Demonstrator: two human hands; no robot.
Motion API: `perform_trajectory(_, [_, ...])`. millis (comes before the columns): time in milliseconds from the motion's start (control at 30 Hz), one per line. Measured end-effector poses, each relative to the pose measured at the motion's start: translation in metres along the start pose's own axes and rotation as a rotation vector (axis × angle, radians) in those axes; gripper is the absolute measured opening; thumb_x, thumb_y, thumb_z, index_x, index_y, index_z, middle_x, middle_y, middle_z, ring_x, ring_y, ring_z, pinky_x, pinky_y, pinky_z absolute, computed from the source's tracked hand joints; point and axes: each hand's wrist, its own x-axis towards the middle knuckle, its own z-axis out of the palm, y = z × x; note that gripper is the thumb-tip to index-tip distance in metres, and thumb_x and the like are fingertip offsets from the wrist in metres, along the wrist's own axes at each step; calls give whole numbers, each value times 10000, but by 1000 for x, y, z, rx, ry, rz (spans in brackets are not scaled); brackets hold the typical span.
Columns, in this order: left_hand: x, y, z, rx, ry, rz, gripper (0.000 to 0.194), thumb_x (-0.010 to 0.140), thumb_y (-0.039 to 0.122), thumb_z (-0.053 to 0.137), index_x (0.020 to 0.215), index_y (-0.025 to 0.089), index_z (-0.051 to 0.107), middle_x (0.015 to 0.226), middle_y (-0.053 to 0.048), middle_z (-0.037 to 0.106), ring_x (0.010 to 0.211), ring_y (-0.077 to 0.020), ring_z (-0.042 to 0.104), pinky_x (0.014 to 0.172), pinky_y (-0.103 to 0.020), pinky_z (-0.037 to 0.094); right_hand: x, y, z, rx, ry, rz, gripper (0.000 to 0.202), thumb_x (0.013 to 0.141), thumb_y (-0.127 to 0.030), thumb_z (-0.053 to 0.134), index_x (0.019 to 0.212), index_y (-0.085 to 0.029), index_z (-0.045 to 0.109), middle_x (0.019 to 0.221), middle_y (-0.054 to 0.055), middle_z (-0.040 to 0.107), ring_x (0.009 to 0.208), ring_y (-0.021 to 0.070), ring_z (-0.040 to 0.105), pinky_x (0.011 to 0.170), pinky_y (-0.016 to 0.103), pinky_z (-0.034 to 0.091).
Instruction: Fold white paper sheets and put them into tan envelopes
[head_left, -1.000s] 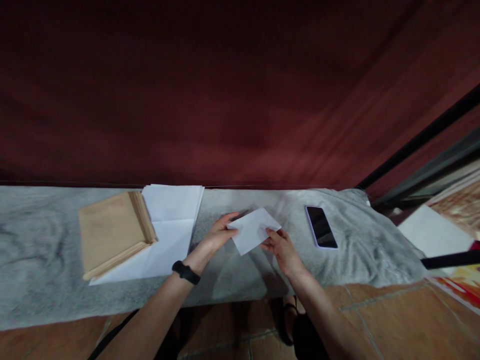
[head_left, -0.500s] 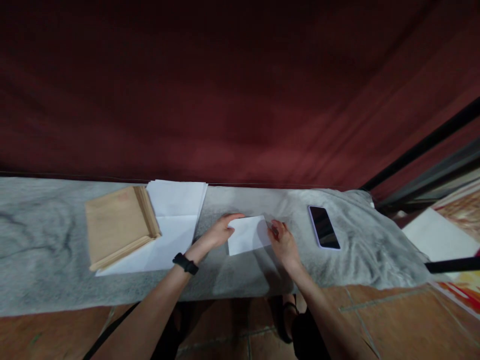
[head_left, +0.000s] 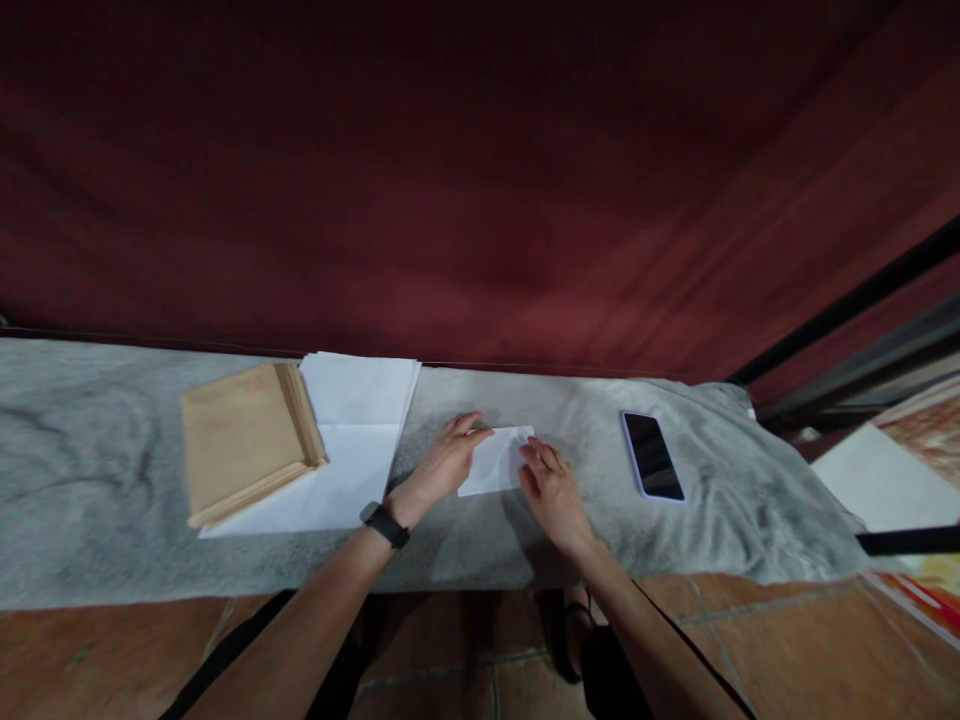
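"What lies at the far left?"

"A stack of brown envelopes (head_left: 244, 435), tilted on the grey cloth (head_left: 97, 480). It overlaps some white sheets (head_left: 356, 395), which reach out to its right and below its lower edge."

"And next along?"

"My left hand (head_left: 448, 458), with a dark watch (head_left: 385, 524) on the wrist. It is open, fingers apart and reaching away from me. My thumb points across the top left corner of the small white paper (head_left: 495, 466), and the hand covers part of that left side."

"Where is the small white paper itself?"

"Flat on the grey cloth, between my two hands, its middle bare. The top edge runs roughly level, from my left thumb to the fingertips on the other side."

"How does your right hand (head_left: 553, 488) meet it?"

"At the right edge, fingers bent, the tips near the top right corner. I cannot tell whether they pinch that edge or only rest on it."

"Anything further right?"

"A phone (head_left: 652, 457) in a pale purple case, screen dark, lying on the grey cloth apart from my right hand. Beyond the cloth's right end there is a pale sheet (head_left: 885, 480), with a dark bar (head_left: 911, 540) crossing near its lower edge."
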Motion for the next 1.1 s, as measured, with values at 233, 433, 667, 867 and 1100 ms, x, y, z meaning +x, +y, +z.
perform_trajectory(233, [-22, 38, 27, 107, -64, 104, 480, 1037, 298, 354, 1478, 127, 432, 1554, -152, 434, 1477, -250, 336, 1224, -482, 243, -8, -10, 4, -59, -154, -96, 509, 1039, -296, 331, 1514, -131, 405, 1575, 120, 406, 1466, 240, 352, 1208, 479, 287])
perform_trajectory(433, [-38, 41, 32, 166, -46, 81, 660, 1023, 529, 350, 1527, 103, 341, 1591, -176, 359, 1510, -265, 260, 1241, -476, 186, -15, 0, 11, -119, -131, -102, 545, 1023, -266, 336, 1554, -141, 323, 1600, 116, 358, 1489, 232, 307, 1215, 476, 269])
perform_trajectory(667, [-50, 34, 23, 201, -55, 73, 699, 1010, 580, 351, 1514, 97, 343, 1607, -179, 326, 1521, -273, 221, 1241, -468, 144, -19, 19, 11, -176, -100, -87, 567, 1050, -397, 312, 1547, -125, 332, 1587, 151, 375, 1472, 263, 337, 1194, 496, 289])
perform_trajectory(867, [-57, 34, 17, 196, -62, 169, 691, 1009, 593, 354, 1534, 145, 329, 1629, -122, 300, 1529, -259, 198, 1249, -463, 86, -20, 24, 8, -155, -52, -67, 592, 1054, -427, 242, 1542, -108, 347, 1593, 162, 360, 1487, 301, 301, 1196, 532, 278])
perform_trajectory(1100, [-57, 34, 18, 192, -97, 267, 649, 1014, 537, 409, 1533, 155, 339, 1614, -97, 340, 1533, -226, 179, 1254, -440, 93, -12, 3, 13, 12, -150, -191, 590, 1060, -429, 205, 1590, -169, 223, 1632, 115, 290, 1515, 233, 240, 1221, 494, 269])
